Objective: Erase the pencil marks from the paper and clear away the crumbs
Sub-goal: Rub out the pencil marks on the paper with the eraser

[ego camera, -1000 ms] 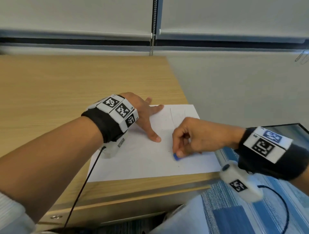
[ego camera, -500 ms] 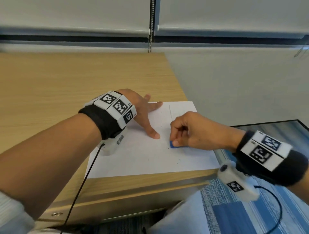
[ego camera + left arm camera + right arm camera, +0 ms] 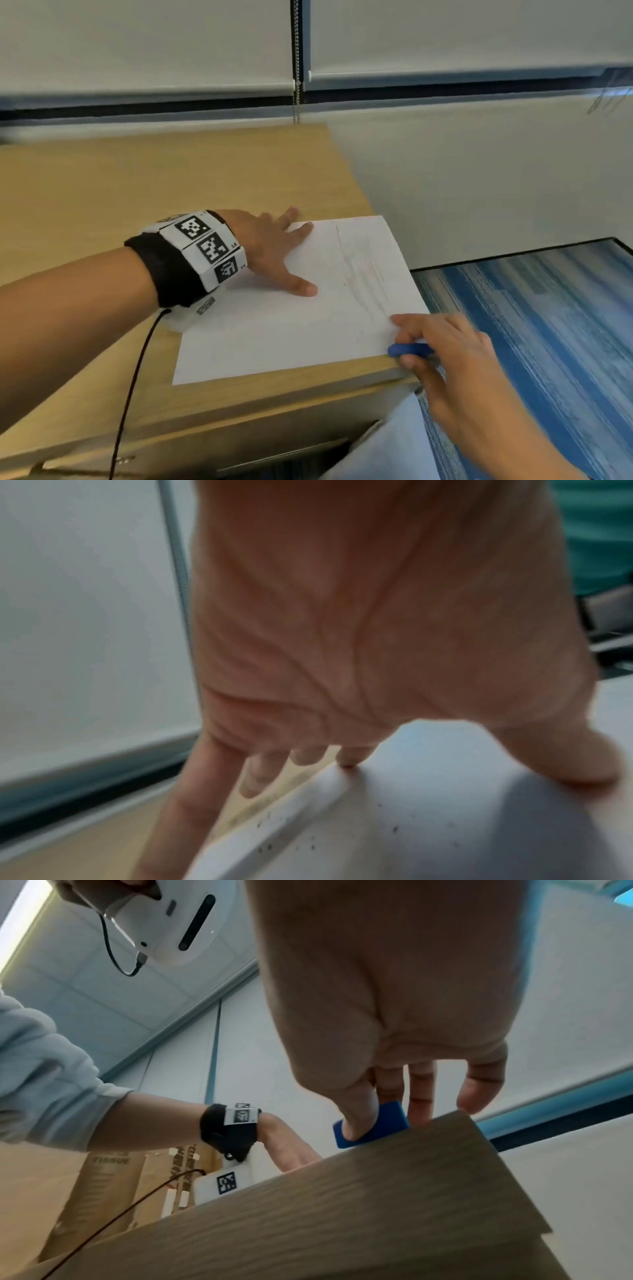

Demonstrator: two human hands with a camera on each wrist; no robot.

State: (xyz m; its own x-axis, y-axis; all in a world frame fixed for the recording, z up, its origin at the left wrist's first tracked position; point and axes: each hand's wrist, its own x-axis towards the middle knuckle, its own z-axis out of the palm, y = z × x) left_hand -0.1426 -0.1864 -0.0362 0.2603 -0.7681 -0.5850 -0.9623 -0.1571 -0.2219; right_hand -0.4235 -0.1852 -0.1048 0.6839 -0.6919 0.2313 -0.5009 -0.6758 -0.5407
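Left hand [image 3: 270, 246]: flat and spread, its fingers [image 3: 301, 287] straight and pressing the sheet down, holding nothing; the thumb tip rests well inside the page, the other fingertips at its far left edge.
Right hand [image 3: 445, 349]: its thumb and curled fingers [image 3: 359, 1118] pinch a small blue rectangular eraser [image 3: 407, 350] at the near right corner of the page, right at the tabletop's edge.
White sheet of paper [image 3: 274, 342]: lies flat on the light wooden tabletop [image 3: 137, 185], its right edge almost flush with the tabletop's side.
Pencil marks [image 3: 363, 274]: faint grey strokes run down the page between the left thumb and the right fingertips; not yet gone.
Crumbs [image 3: 395, 829]: dark specks scattered just below the left fingertips, some by the paper's edge.
Risk, tearing: a hard stroke away from the pinned side could buckle or crease the free corner.
Risk, drop: the eraser sits past the corner; a slip sends it to the blue striped carpet [image 3: 531, 325].
Risk, smearing: the left palm could drag crumbs back across the page.
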